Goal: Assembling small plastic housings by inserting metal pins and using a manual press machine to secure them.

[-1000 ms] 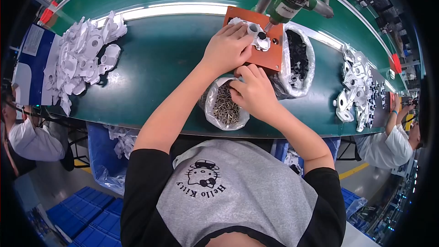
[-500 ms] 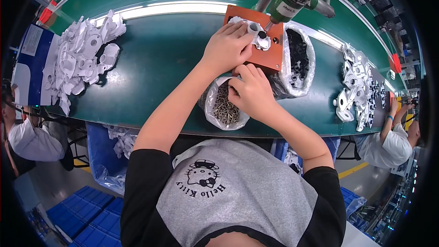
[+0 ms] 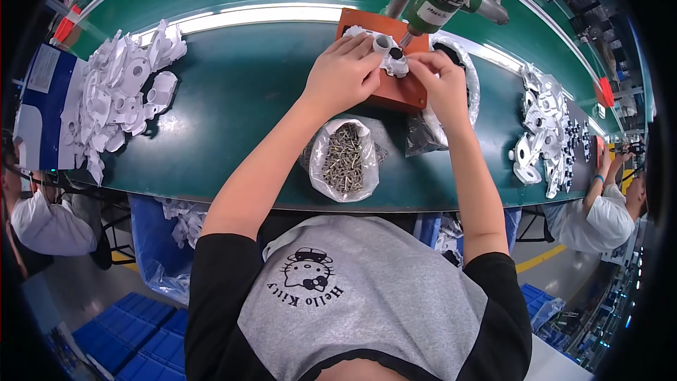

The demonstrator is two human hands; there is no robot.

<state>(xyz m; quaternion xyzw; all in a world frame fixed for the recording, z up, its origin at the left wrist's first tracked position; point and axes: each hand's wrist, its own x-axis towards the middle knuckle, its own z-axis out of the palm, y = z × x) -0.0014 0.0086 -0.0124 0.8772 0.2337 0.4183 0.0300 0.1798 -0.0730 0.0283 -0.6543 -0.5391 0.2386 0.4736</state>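
A white plastic part [image 3: 381,44] with a round collar lies on an orange fixture block [image 3: 403,94]. On its right end sits a small black piece [image 3: 396,53]. My left hand [image 3: 343,74] is closed over the left side of the white part, pressing it against the block. The fingertips of my right hand [image 3: 443,81] pinch together beside the black piece; whatever is between them is too small to make out. Just above is the tip of a green drill-press-like machine [image 3: 437,1]. Nearer me stands a clear bag of small metal screws [image 3: 345,162].
White plastic parts [image 3: 120,95] are heaped on the left, with more white parts [image 3: 543,127] on the right. A bag of black pieces [image 3: 474,92] stands behind my right hand. Blue bins [image 3: 159,254] sit below the table edge. Co-workers sit on both sides.
My right hand has left the screw bag and moved up and right to the black piece on the fixture. My left hand stays on the white part.
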